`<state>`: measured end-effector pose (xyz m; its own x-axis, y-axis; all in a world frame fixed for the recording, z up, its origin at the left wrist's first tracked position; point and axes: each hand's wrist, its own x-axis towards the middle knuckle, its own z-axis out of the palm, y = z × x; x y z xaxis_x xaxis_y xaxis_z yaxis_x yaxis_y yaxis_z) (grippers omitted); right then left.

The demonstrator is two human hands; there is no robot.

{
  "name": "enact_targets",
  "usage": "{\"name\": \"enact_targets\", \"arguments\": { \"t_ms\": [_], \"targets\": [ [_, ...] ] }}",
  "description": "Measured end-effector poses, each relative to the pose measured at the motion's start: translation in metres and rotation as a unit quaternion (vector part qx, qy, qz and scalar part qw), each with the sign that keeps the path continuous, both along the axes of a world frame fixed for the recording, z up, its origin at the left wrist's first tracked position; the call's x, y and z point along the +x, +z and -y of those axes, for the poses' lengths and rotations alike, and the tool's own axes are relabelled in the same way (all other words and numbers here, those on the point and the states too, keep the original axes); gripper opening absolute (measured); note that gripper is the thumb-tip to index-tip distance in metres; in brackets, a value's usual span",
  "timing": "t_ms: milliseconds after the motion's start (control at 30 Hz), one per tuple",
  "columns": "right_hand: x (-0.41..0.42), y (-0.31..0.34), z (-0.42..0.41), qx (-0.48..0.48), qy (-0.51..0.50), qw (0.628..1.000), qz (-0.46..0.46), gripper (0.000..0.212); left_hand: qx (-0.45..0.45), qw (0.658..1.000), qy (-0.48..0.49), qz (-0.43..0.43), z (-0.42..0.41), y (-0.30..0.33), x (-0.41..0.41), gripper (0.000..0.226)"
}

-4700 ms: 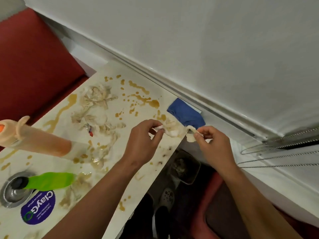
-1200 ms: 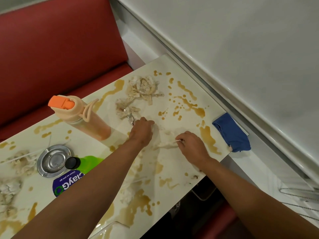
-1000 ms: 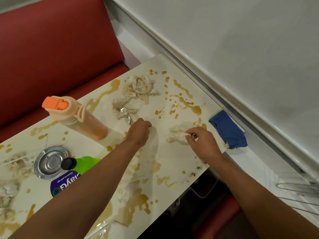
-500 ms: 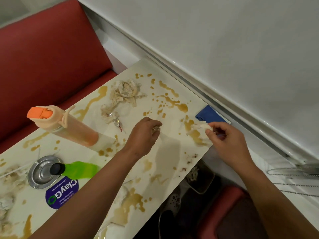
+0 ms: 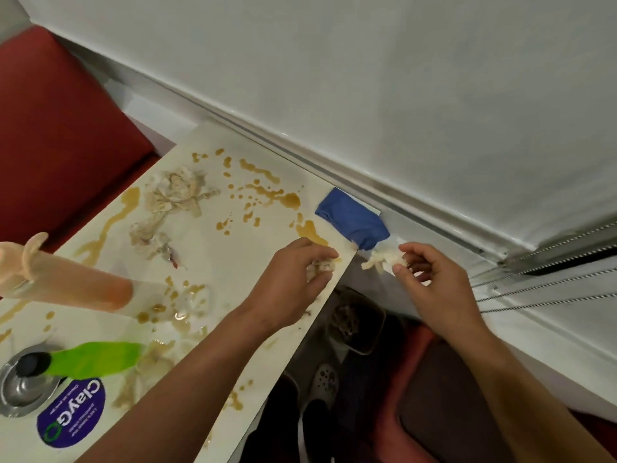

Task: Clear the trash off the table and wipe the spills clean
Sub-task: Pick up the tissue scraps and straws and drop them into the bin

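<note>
Carried past the table (image 5: 334,275) edge, right hand (image 5: 430,282) pinches tissue (image 5: 384,259); left hand (image 5: 297,279) (over edge) grips scraps (image 5: 320,266).

Open air lies below the right hand's fingers (image 5: 405,262), off the table (image 5: 233,262) edge; a blue cloth (image 5: 354,218) sits just beyond them.

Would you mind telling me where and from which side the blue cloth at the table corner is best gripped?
Pinch the bunched near end of the blue cloth from above with the right hand: that end overhangs the table edge, and the wall blocks the far side.
</note>
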<state>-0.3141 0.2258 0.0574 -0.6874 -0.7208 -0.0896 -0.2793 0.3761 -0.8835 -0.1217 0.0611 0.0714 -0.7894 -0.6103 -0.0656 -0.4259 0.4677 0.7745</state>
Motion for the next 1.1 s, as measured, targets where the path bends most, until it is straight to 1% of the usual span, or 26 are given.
{"name": "enact_targets", "arguments": {
  "t_ms": [133, 333, 600, 800, 900, 1100],
  "targets": [
    [-0.008, -0.017, -0.028, 0.029, -0.021, 0.999, 0.004, 0.03, 0.004, 0.999, -0.049, -0.013, -0.026, -0.001, -0.026, 0.031],
    [-0.019, -0.064, -0.058, 0.067, -0.055, 0.996, 0.01, 0.033, 0.004, 0.995, -0.097, 0.003, -0.054, -0.025, -0.053, 0.034],
    [-0.028, -0.144, -0.071, 0.142, -0.036, 0.989, -0.01, 0.039, 0.032, 0.988, -0.137, 0.061, -0.074, -0.08, -0.076, 0.033],
    [-0.03, -0.19, -0.067, 0.199, -0.005, 0.98, -0.013, 0.041, 0.024, 0.98, -0.179, 0.083, -0.08, -0.111, -0.091, 0.025],
    [-0.032, -0.205, -0.062, 0.229, 0.017, 0.973, -0.024, 0.042, 0.025, 0.976, -0.19, 0.106, -0.08, -0.13, -0.094, 0.023],
    [-0.037, -0.217, -0.059, 0.231, 0.016, 0.973, -0.023, 0.038, 0.018, 0.97, -0.195, 0.146, -0.078, -0.159, -0.102, 0.024]
  ]
}}
